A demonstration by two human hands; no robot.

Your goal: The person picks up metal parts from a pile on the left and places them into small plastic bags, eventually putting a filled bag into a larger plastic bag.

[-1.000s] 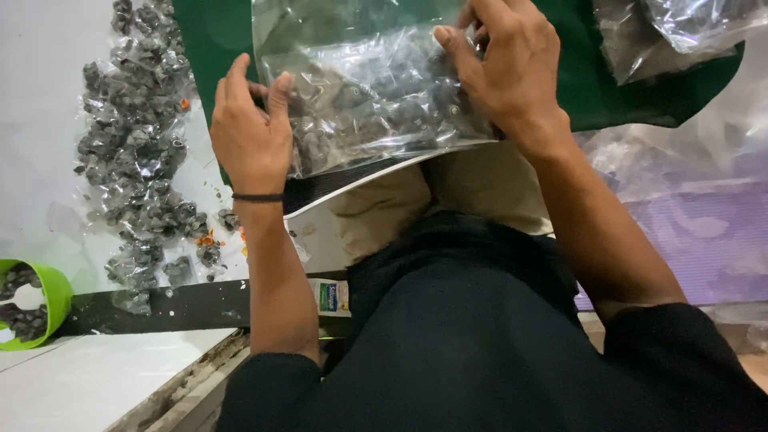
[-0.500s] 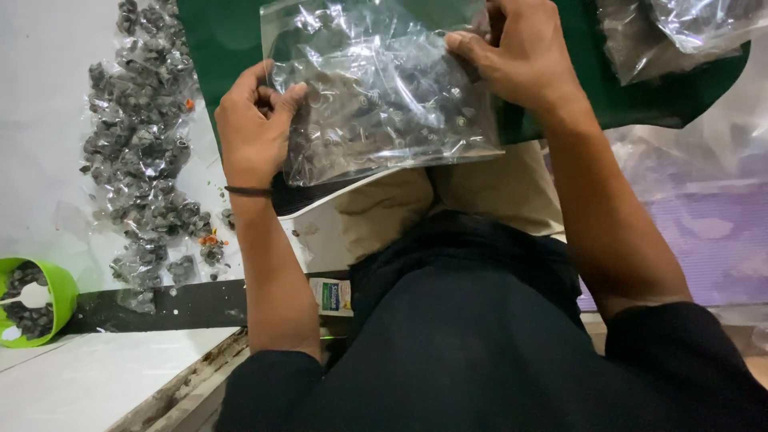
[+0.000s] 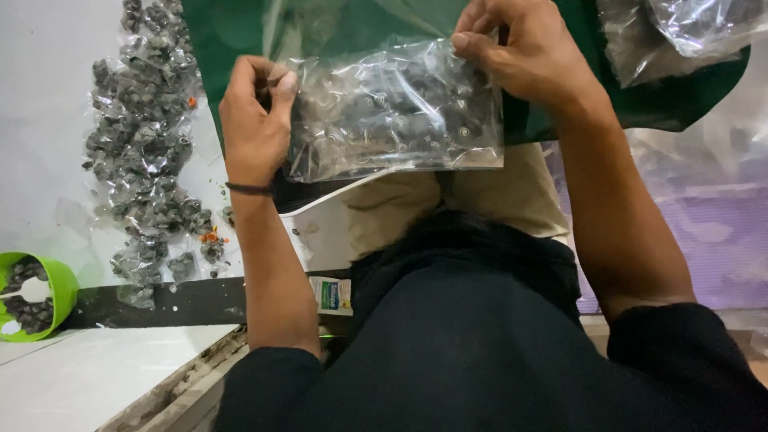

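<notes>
A clear plastic bag (image 3: 396, 112) filled with several small dark metal parts hangs in front of me. My left hand (image 3: 254, 120) pinches its left edge, and a dark band circles that wrist. My right hand (image 3: 524, 52) grips the bag's upper right corner. The bag is held above my lap, over a green sheet (image 3: 232, 40).
A long heap of small packets of dark parts (image 3: 148, 152) lies on the white surface to the left. A green bowl (image 3: 56, 280) with more parts sits at the lower left. More clear bags (image 3: 680, 32) lie at the upper right. A small packet (image 3: 330, 294) lies by my lap.
The bag has been drawn flatter and squarer between both hands. My right hand shifted along the top edge toward the right corner.
</notes>
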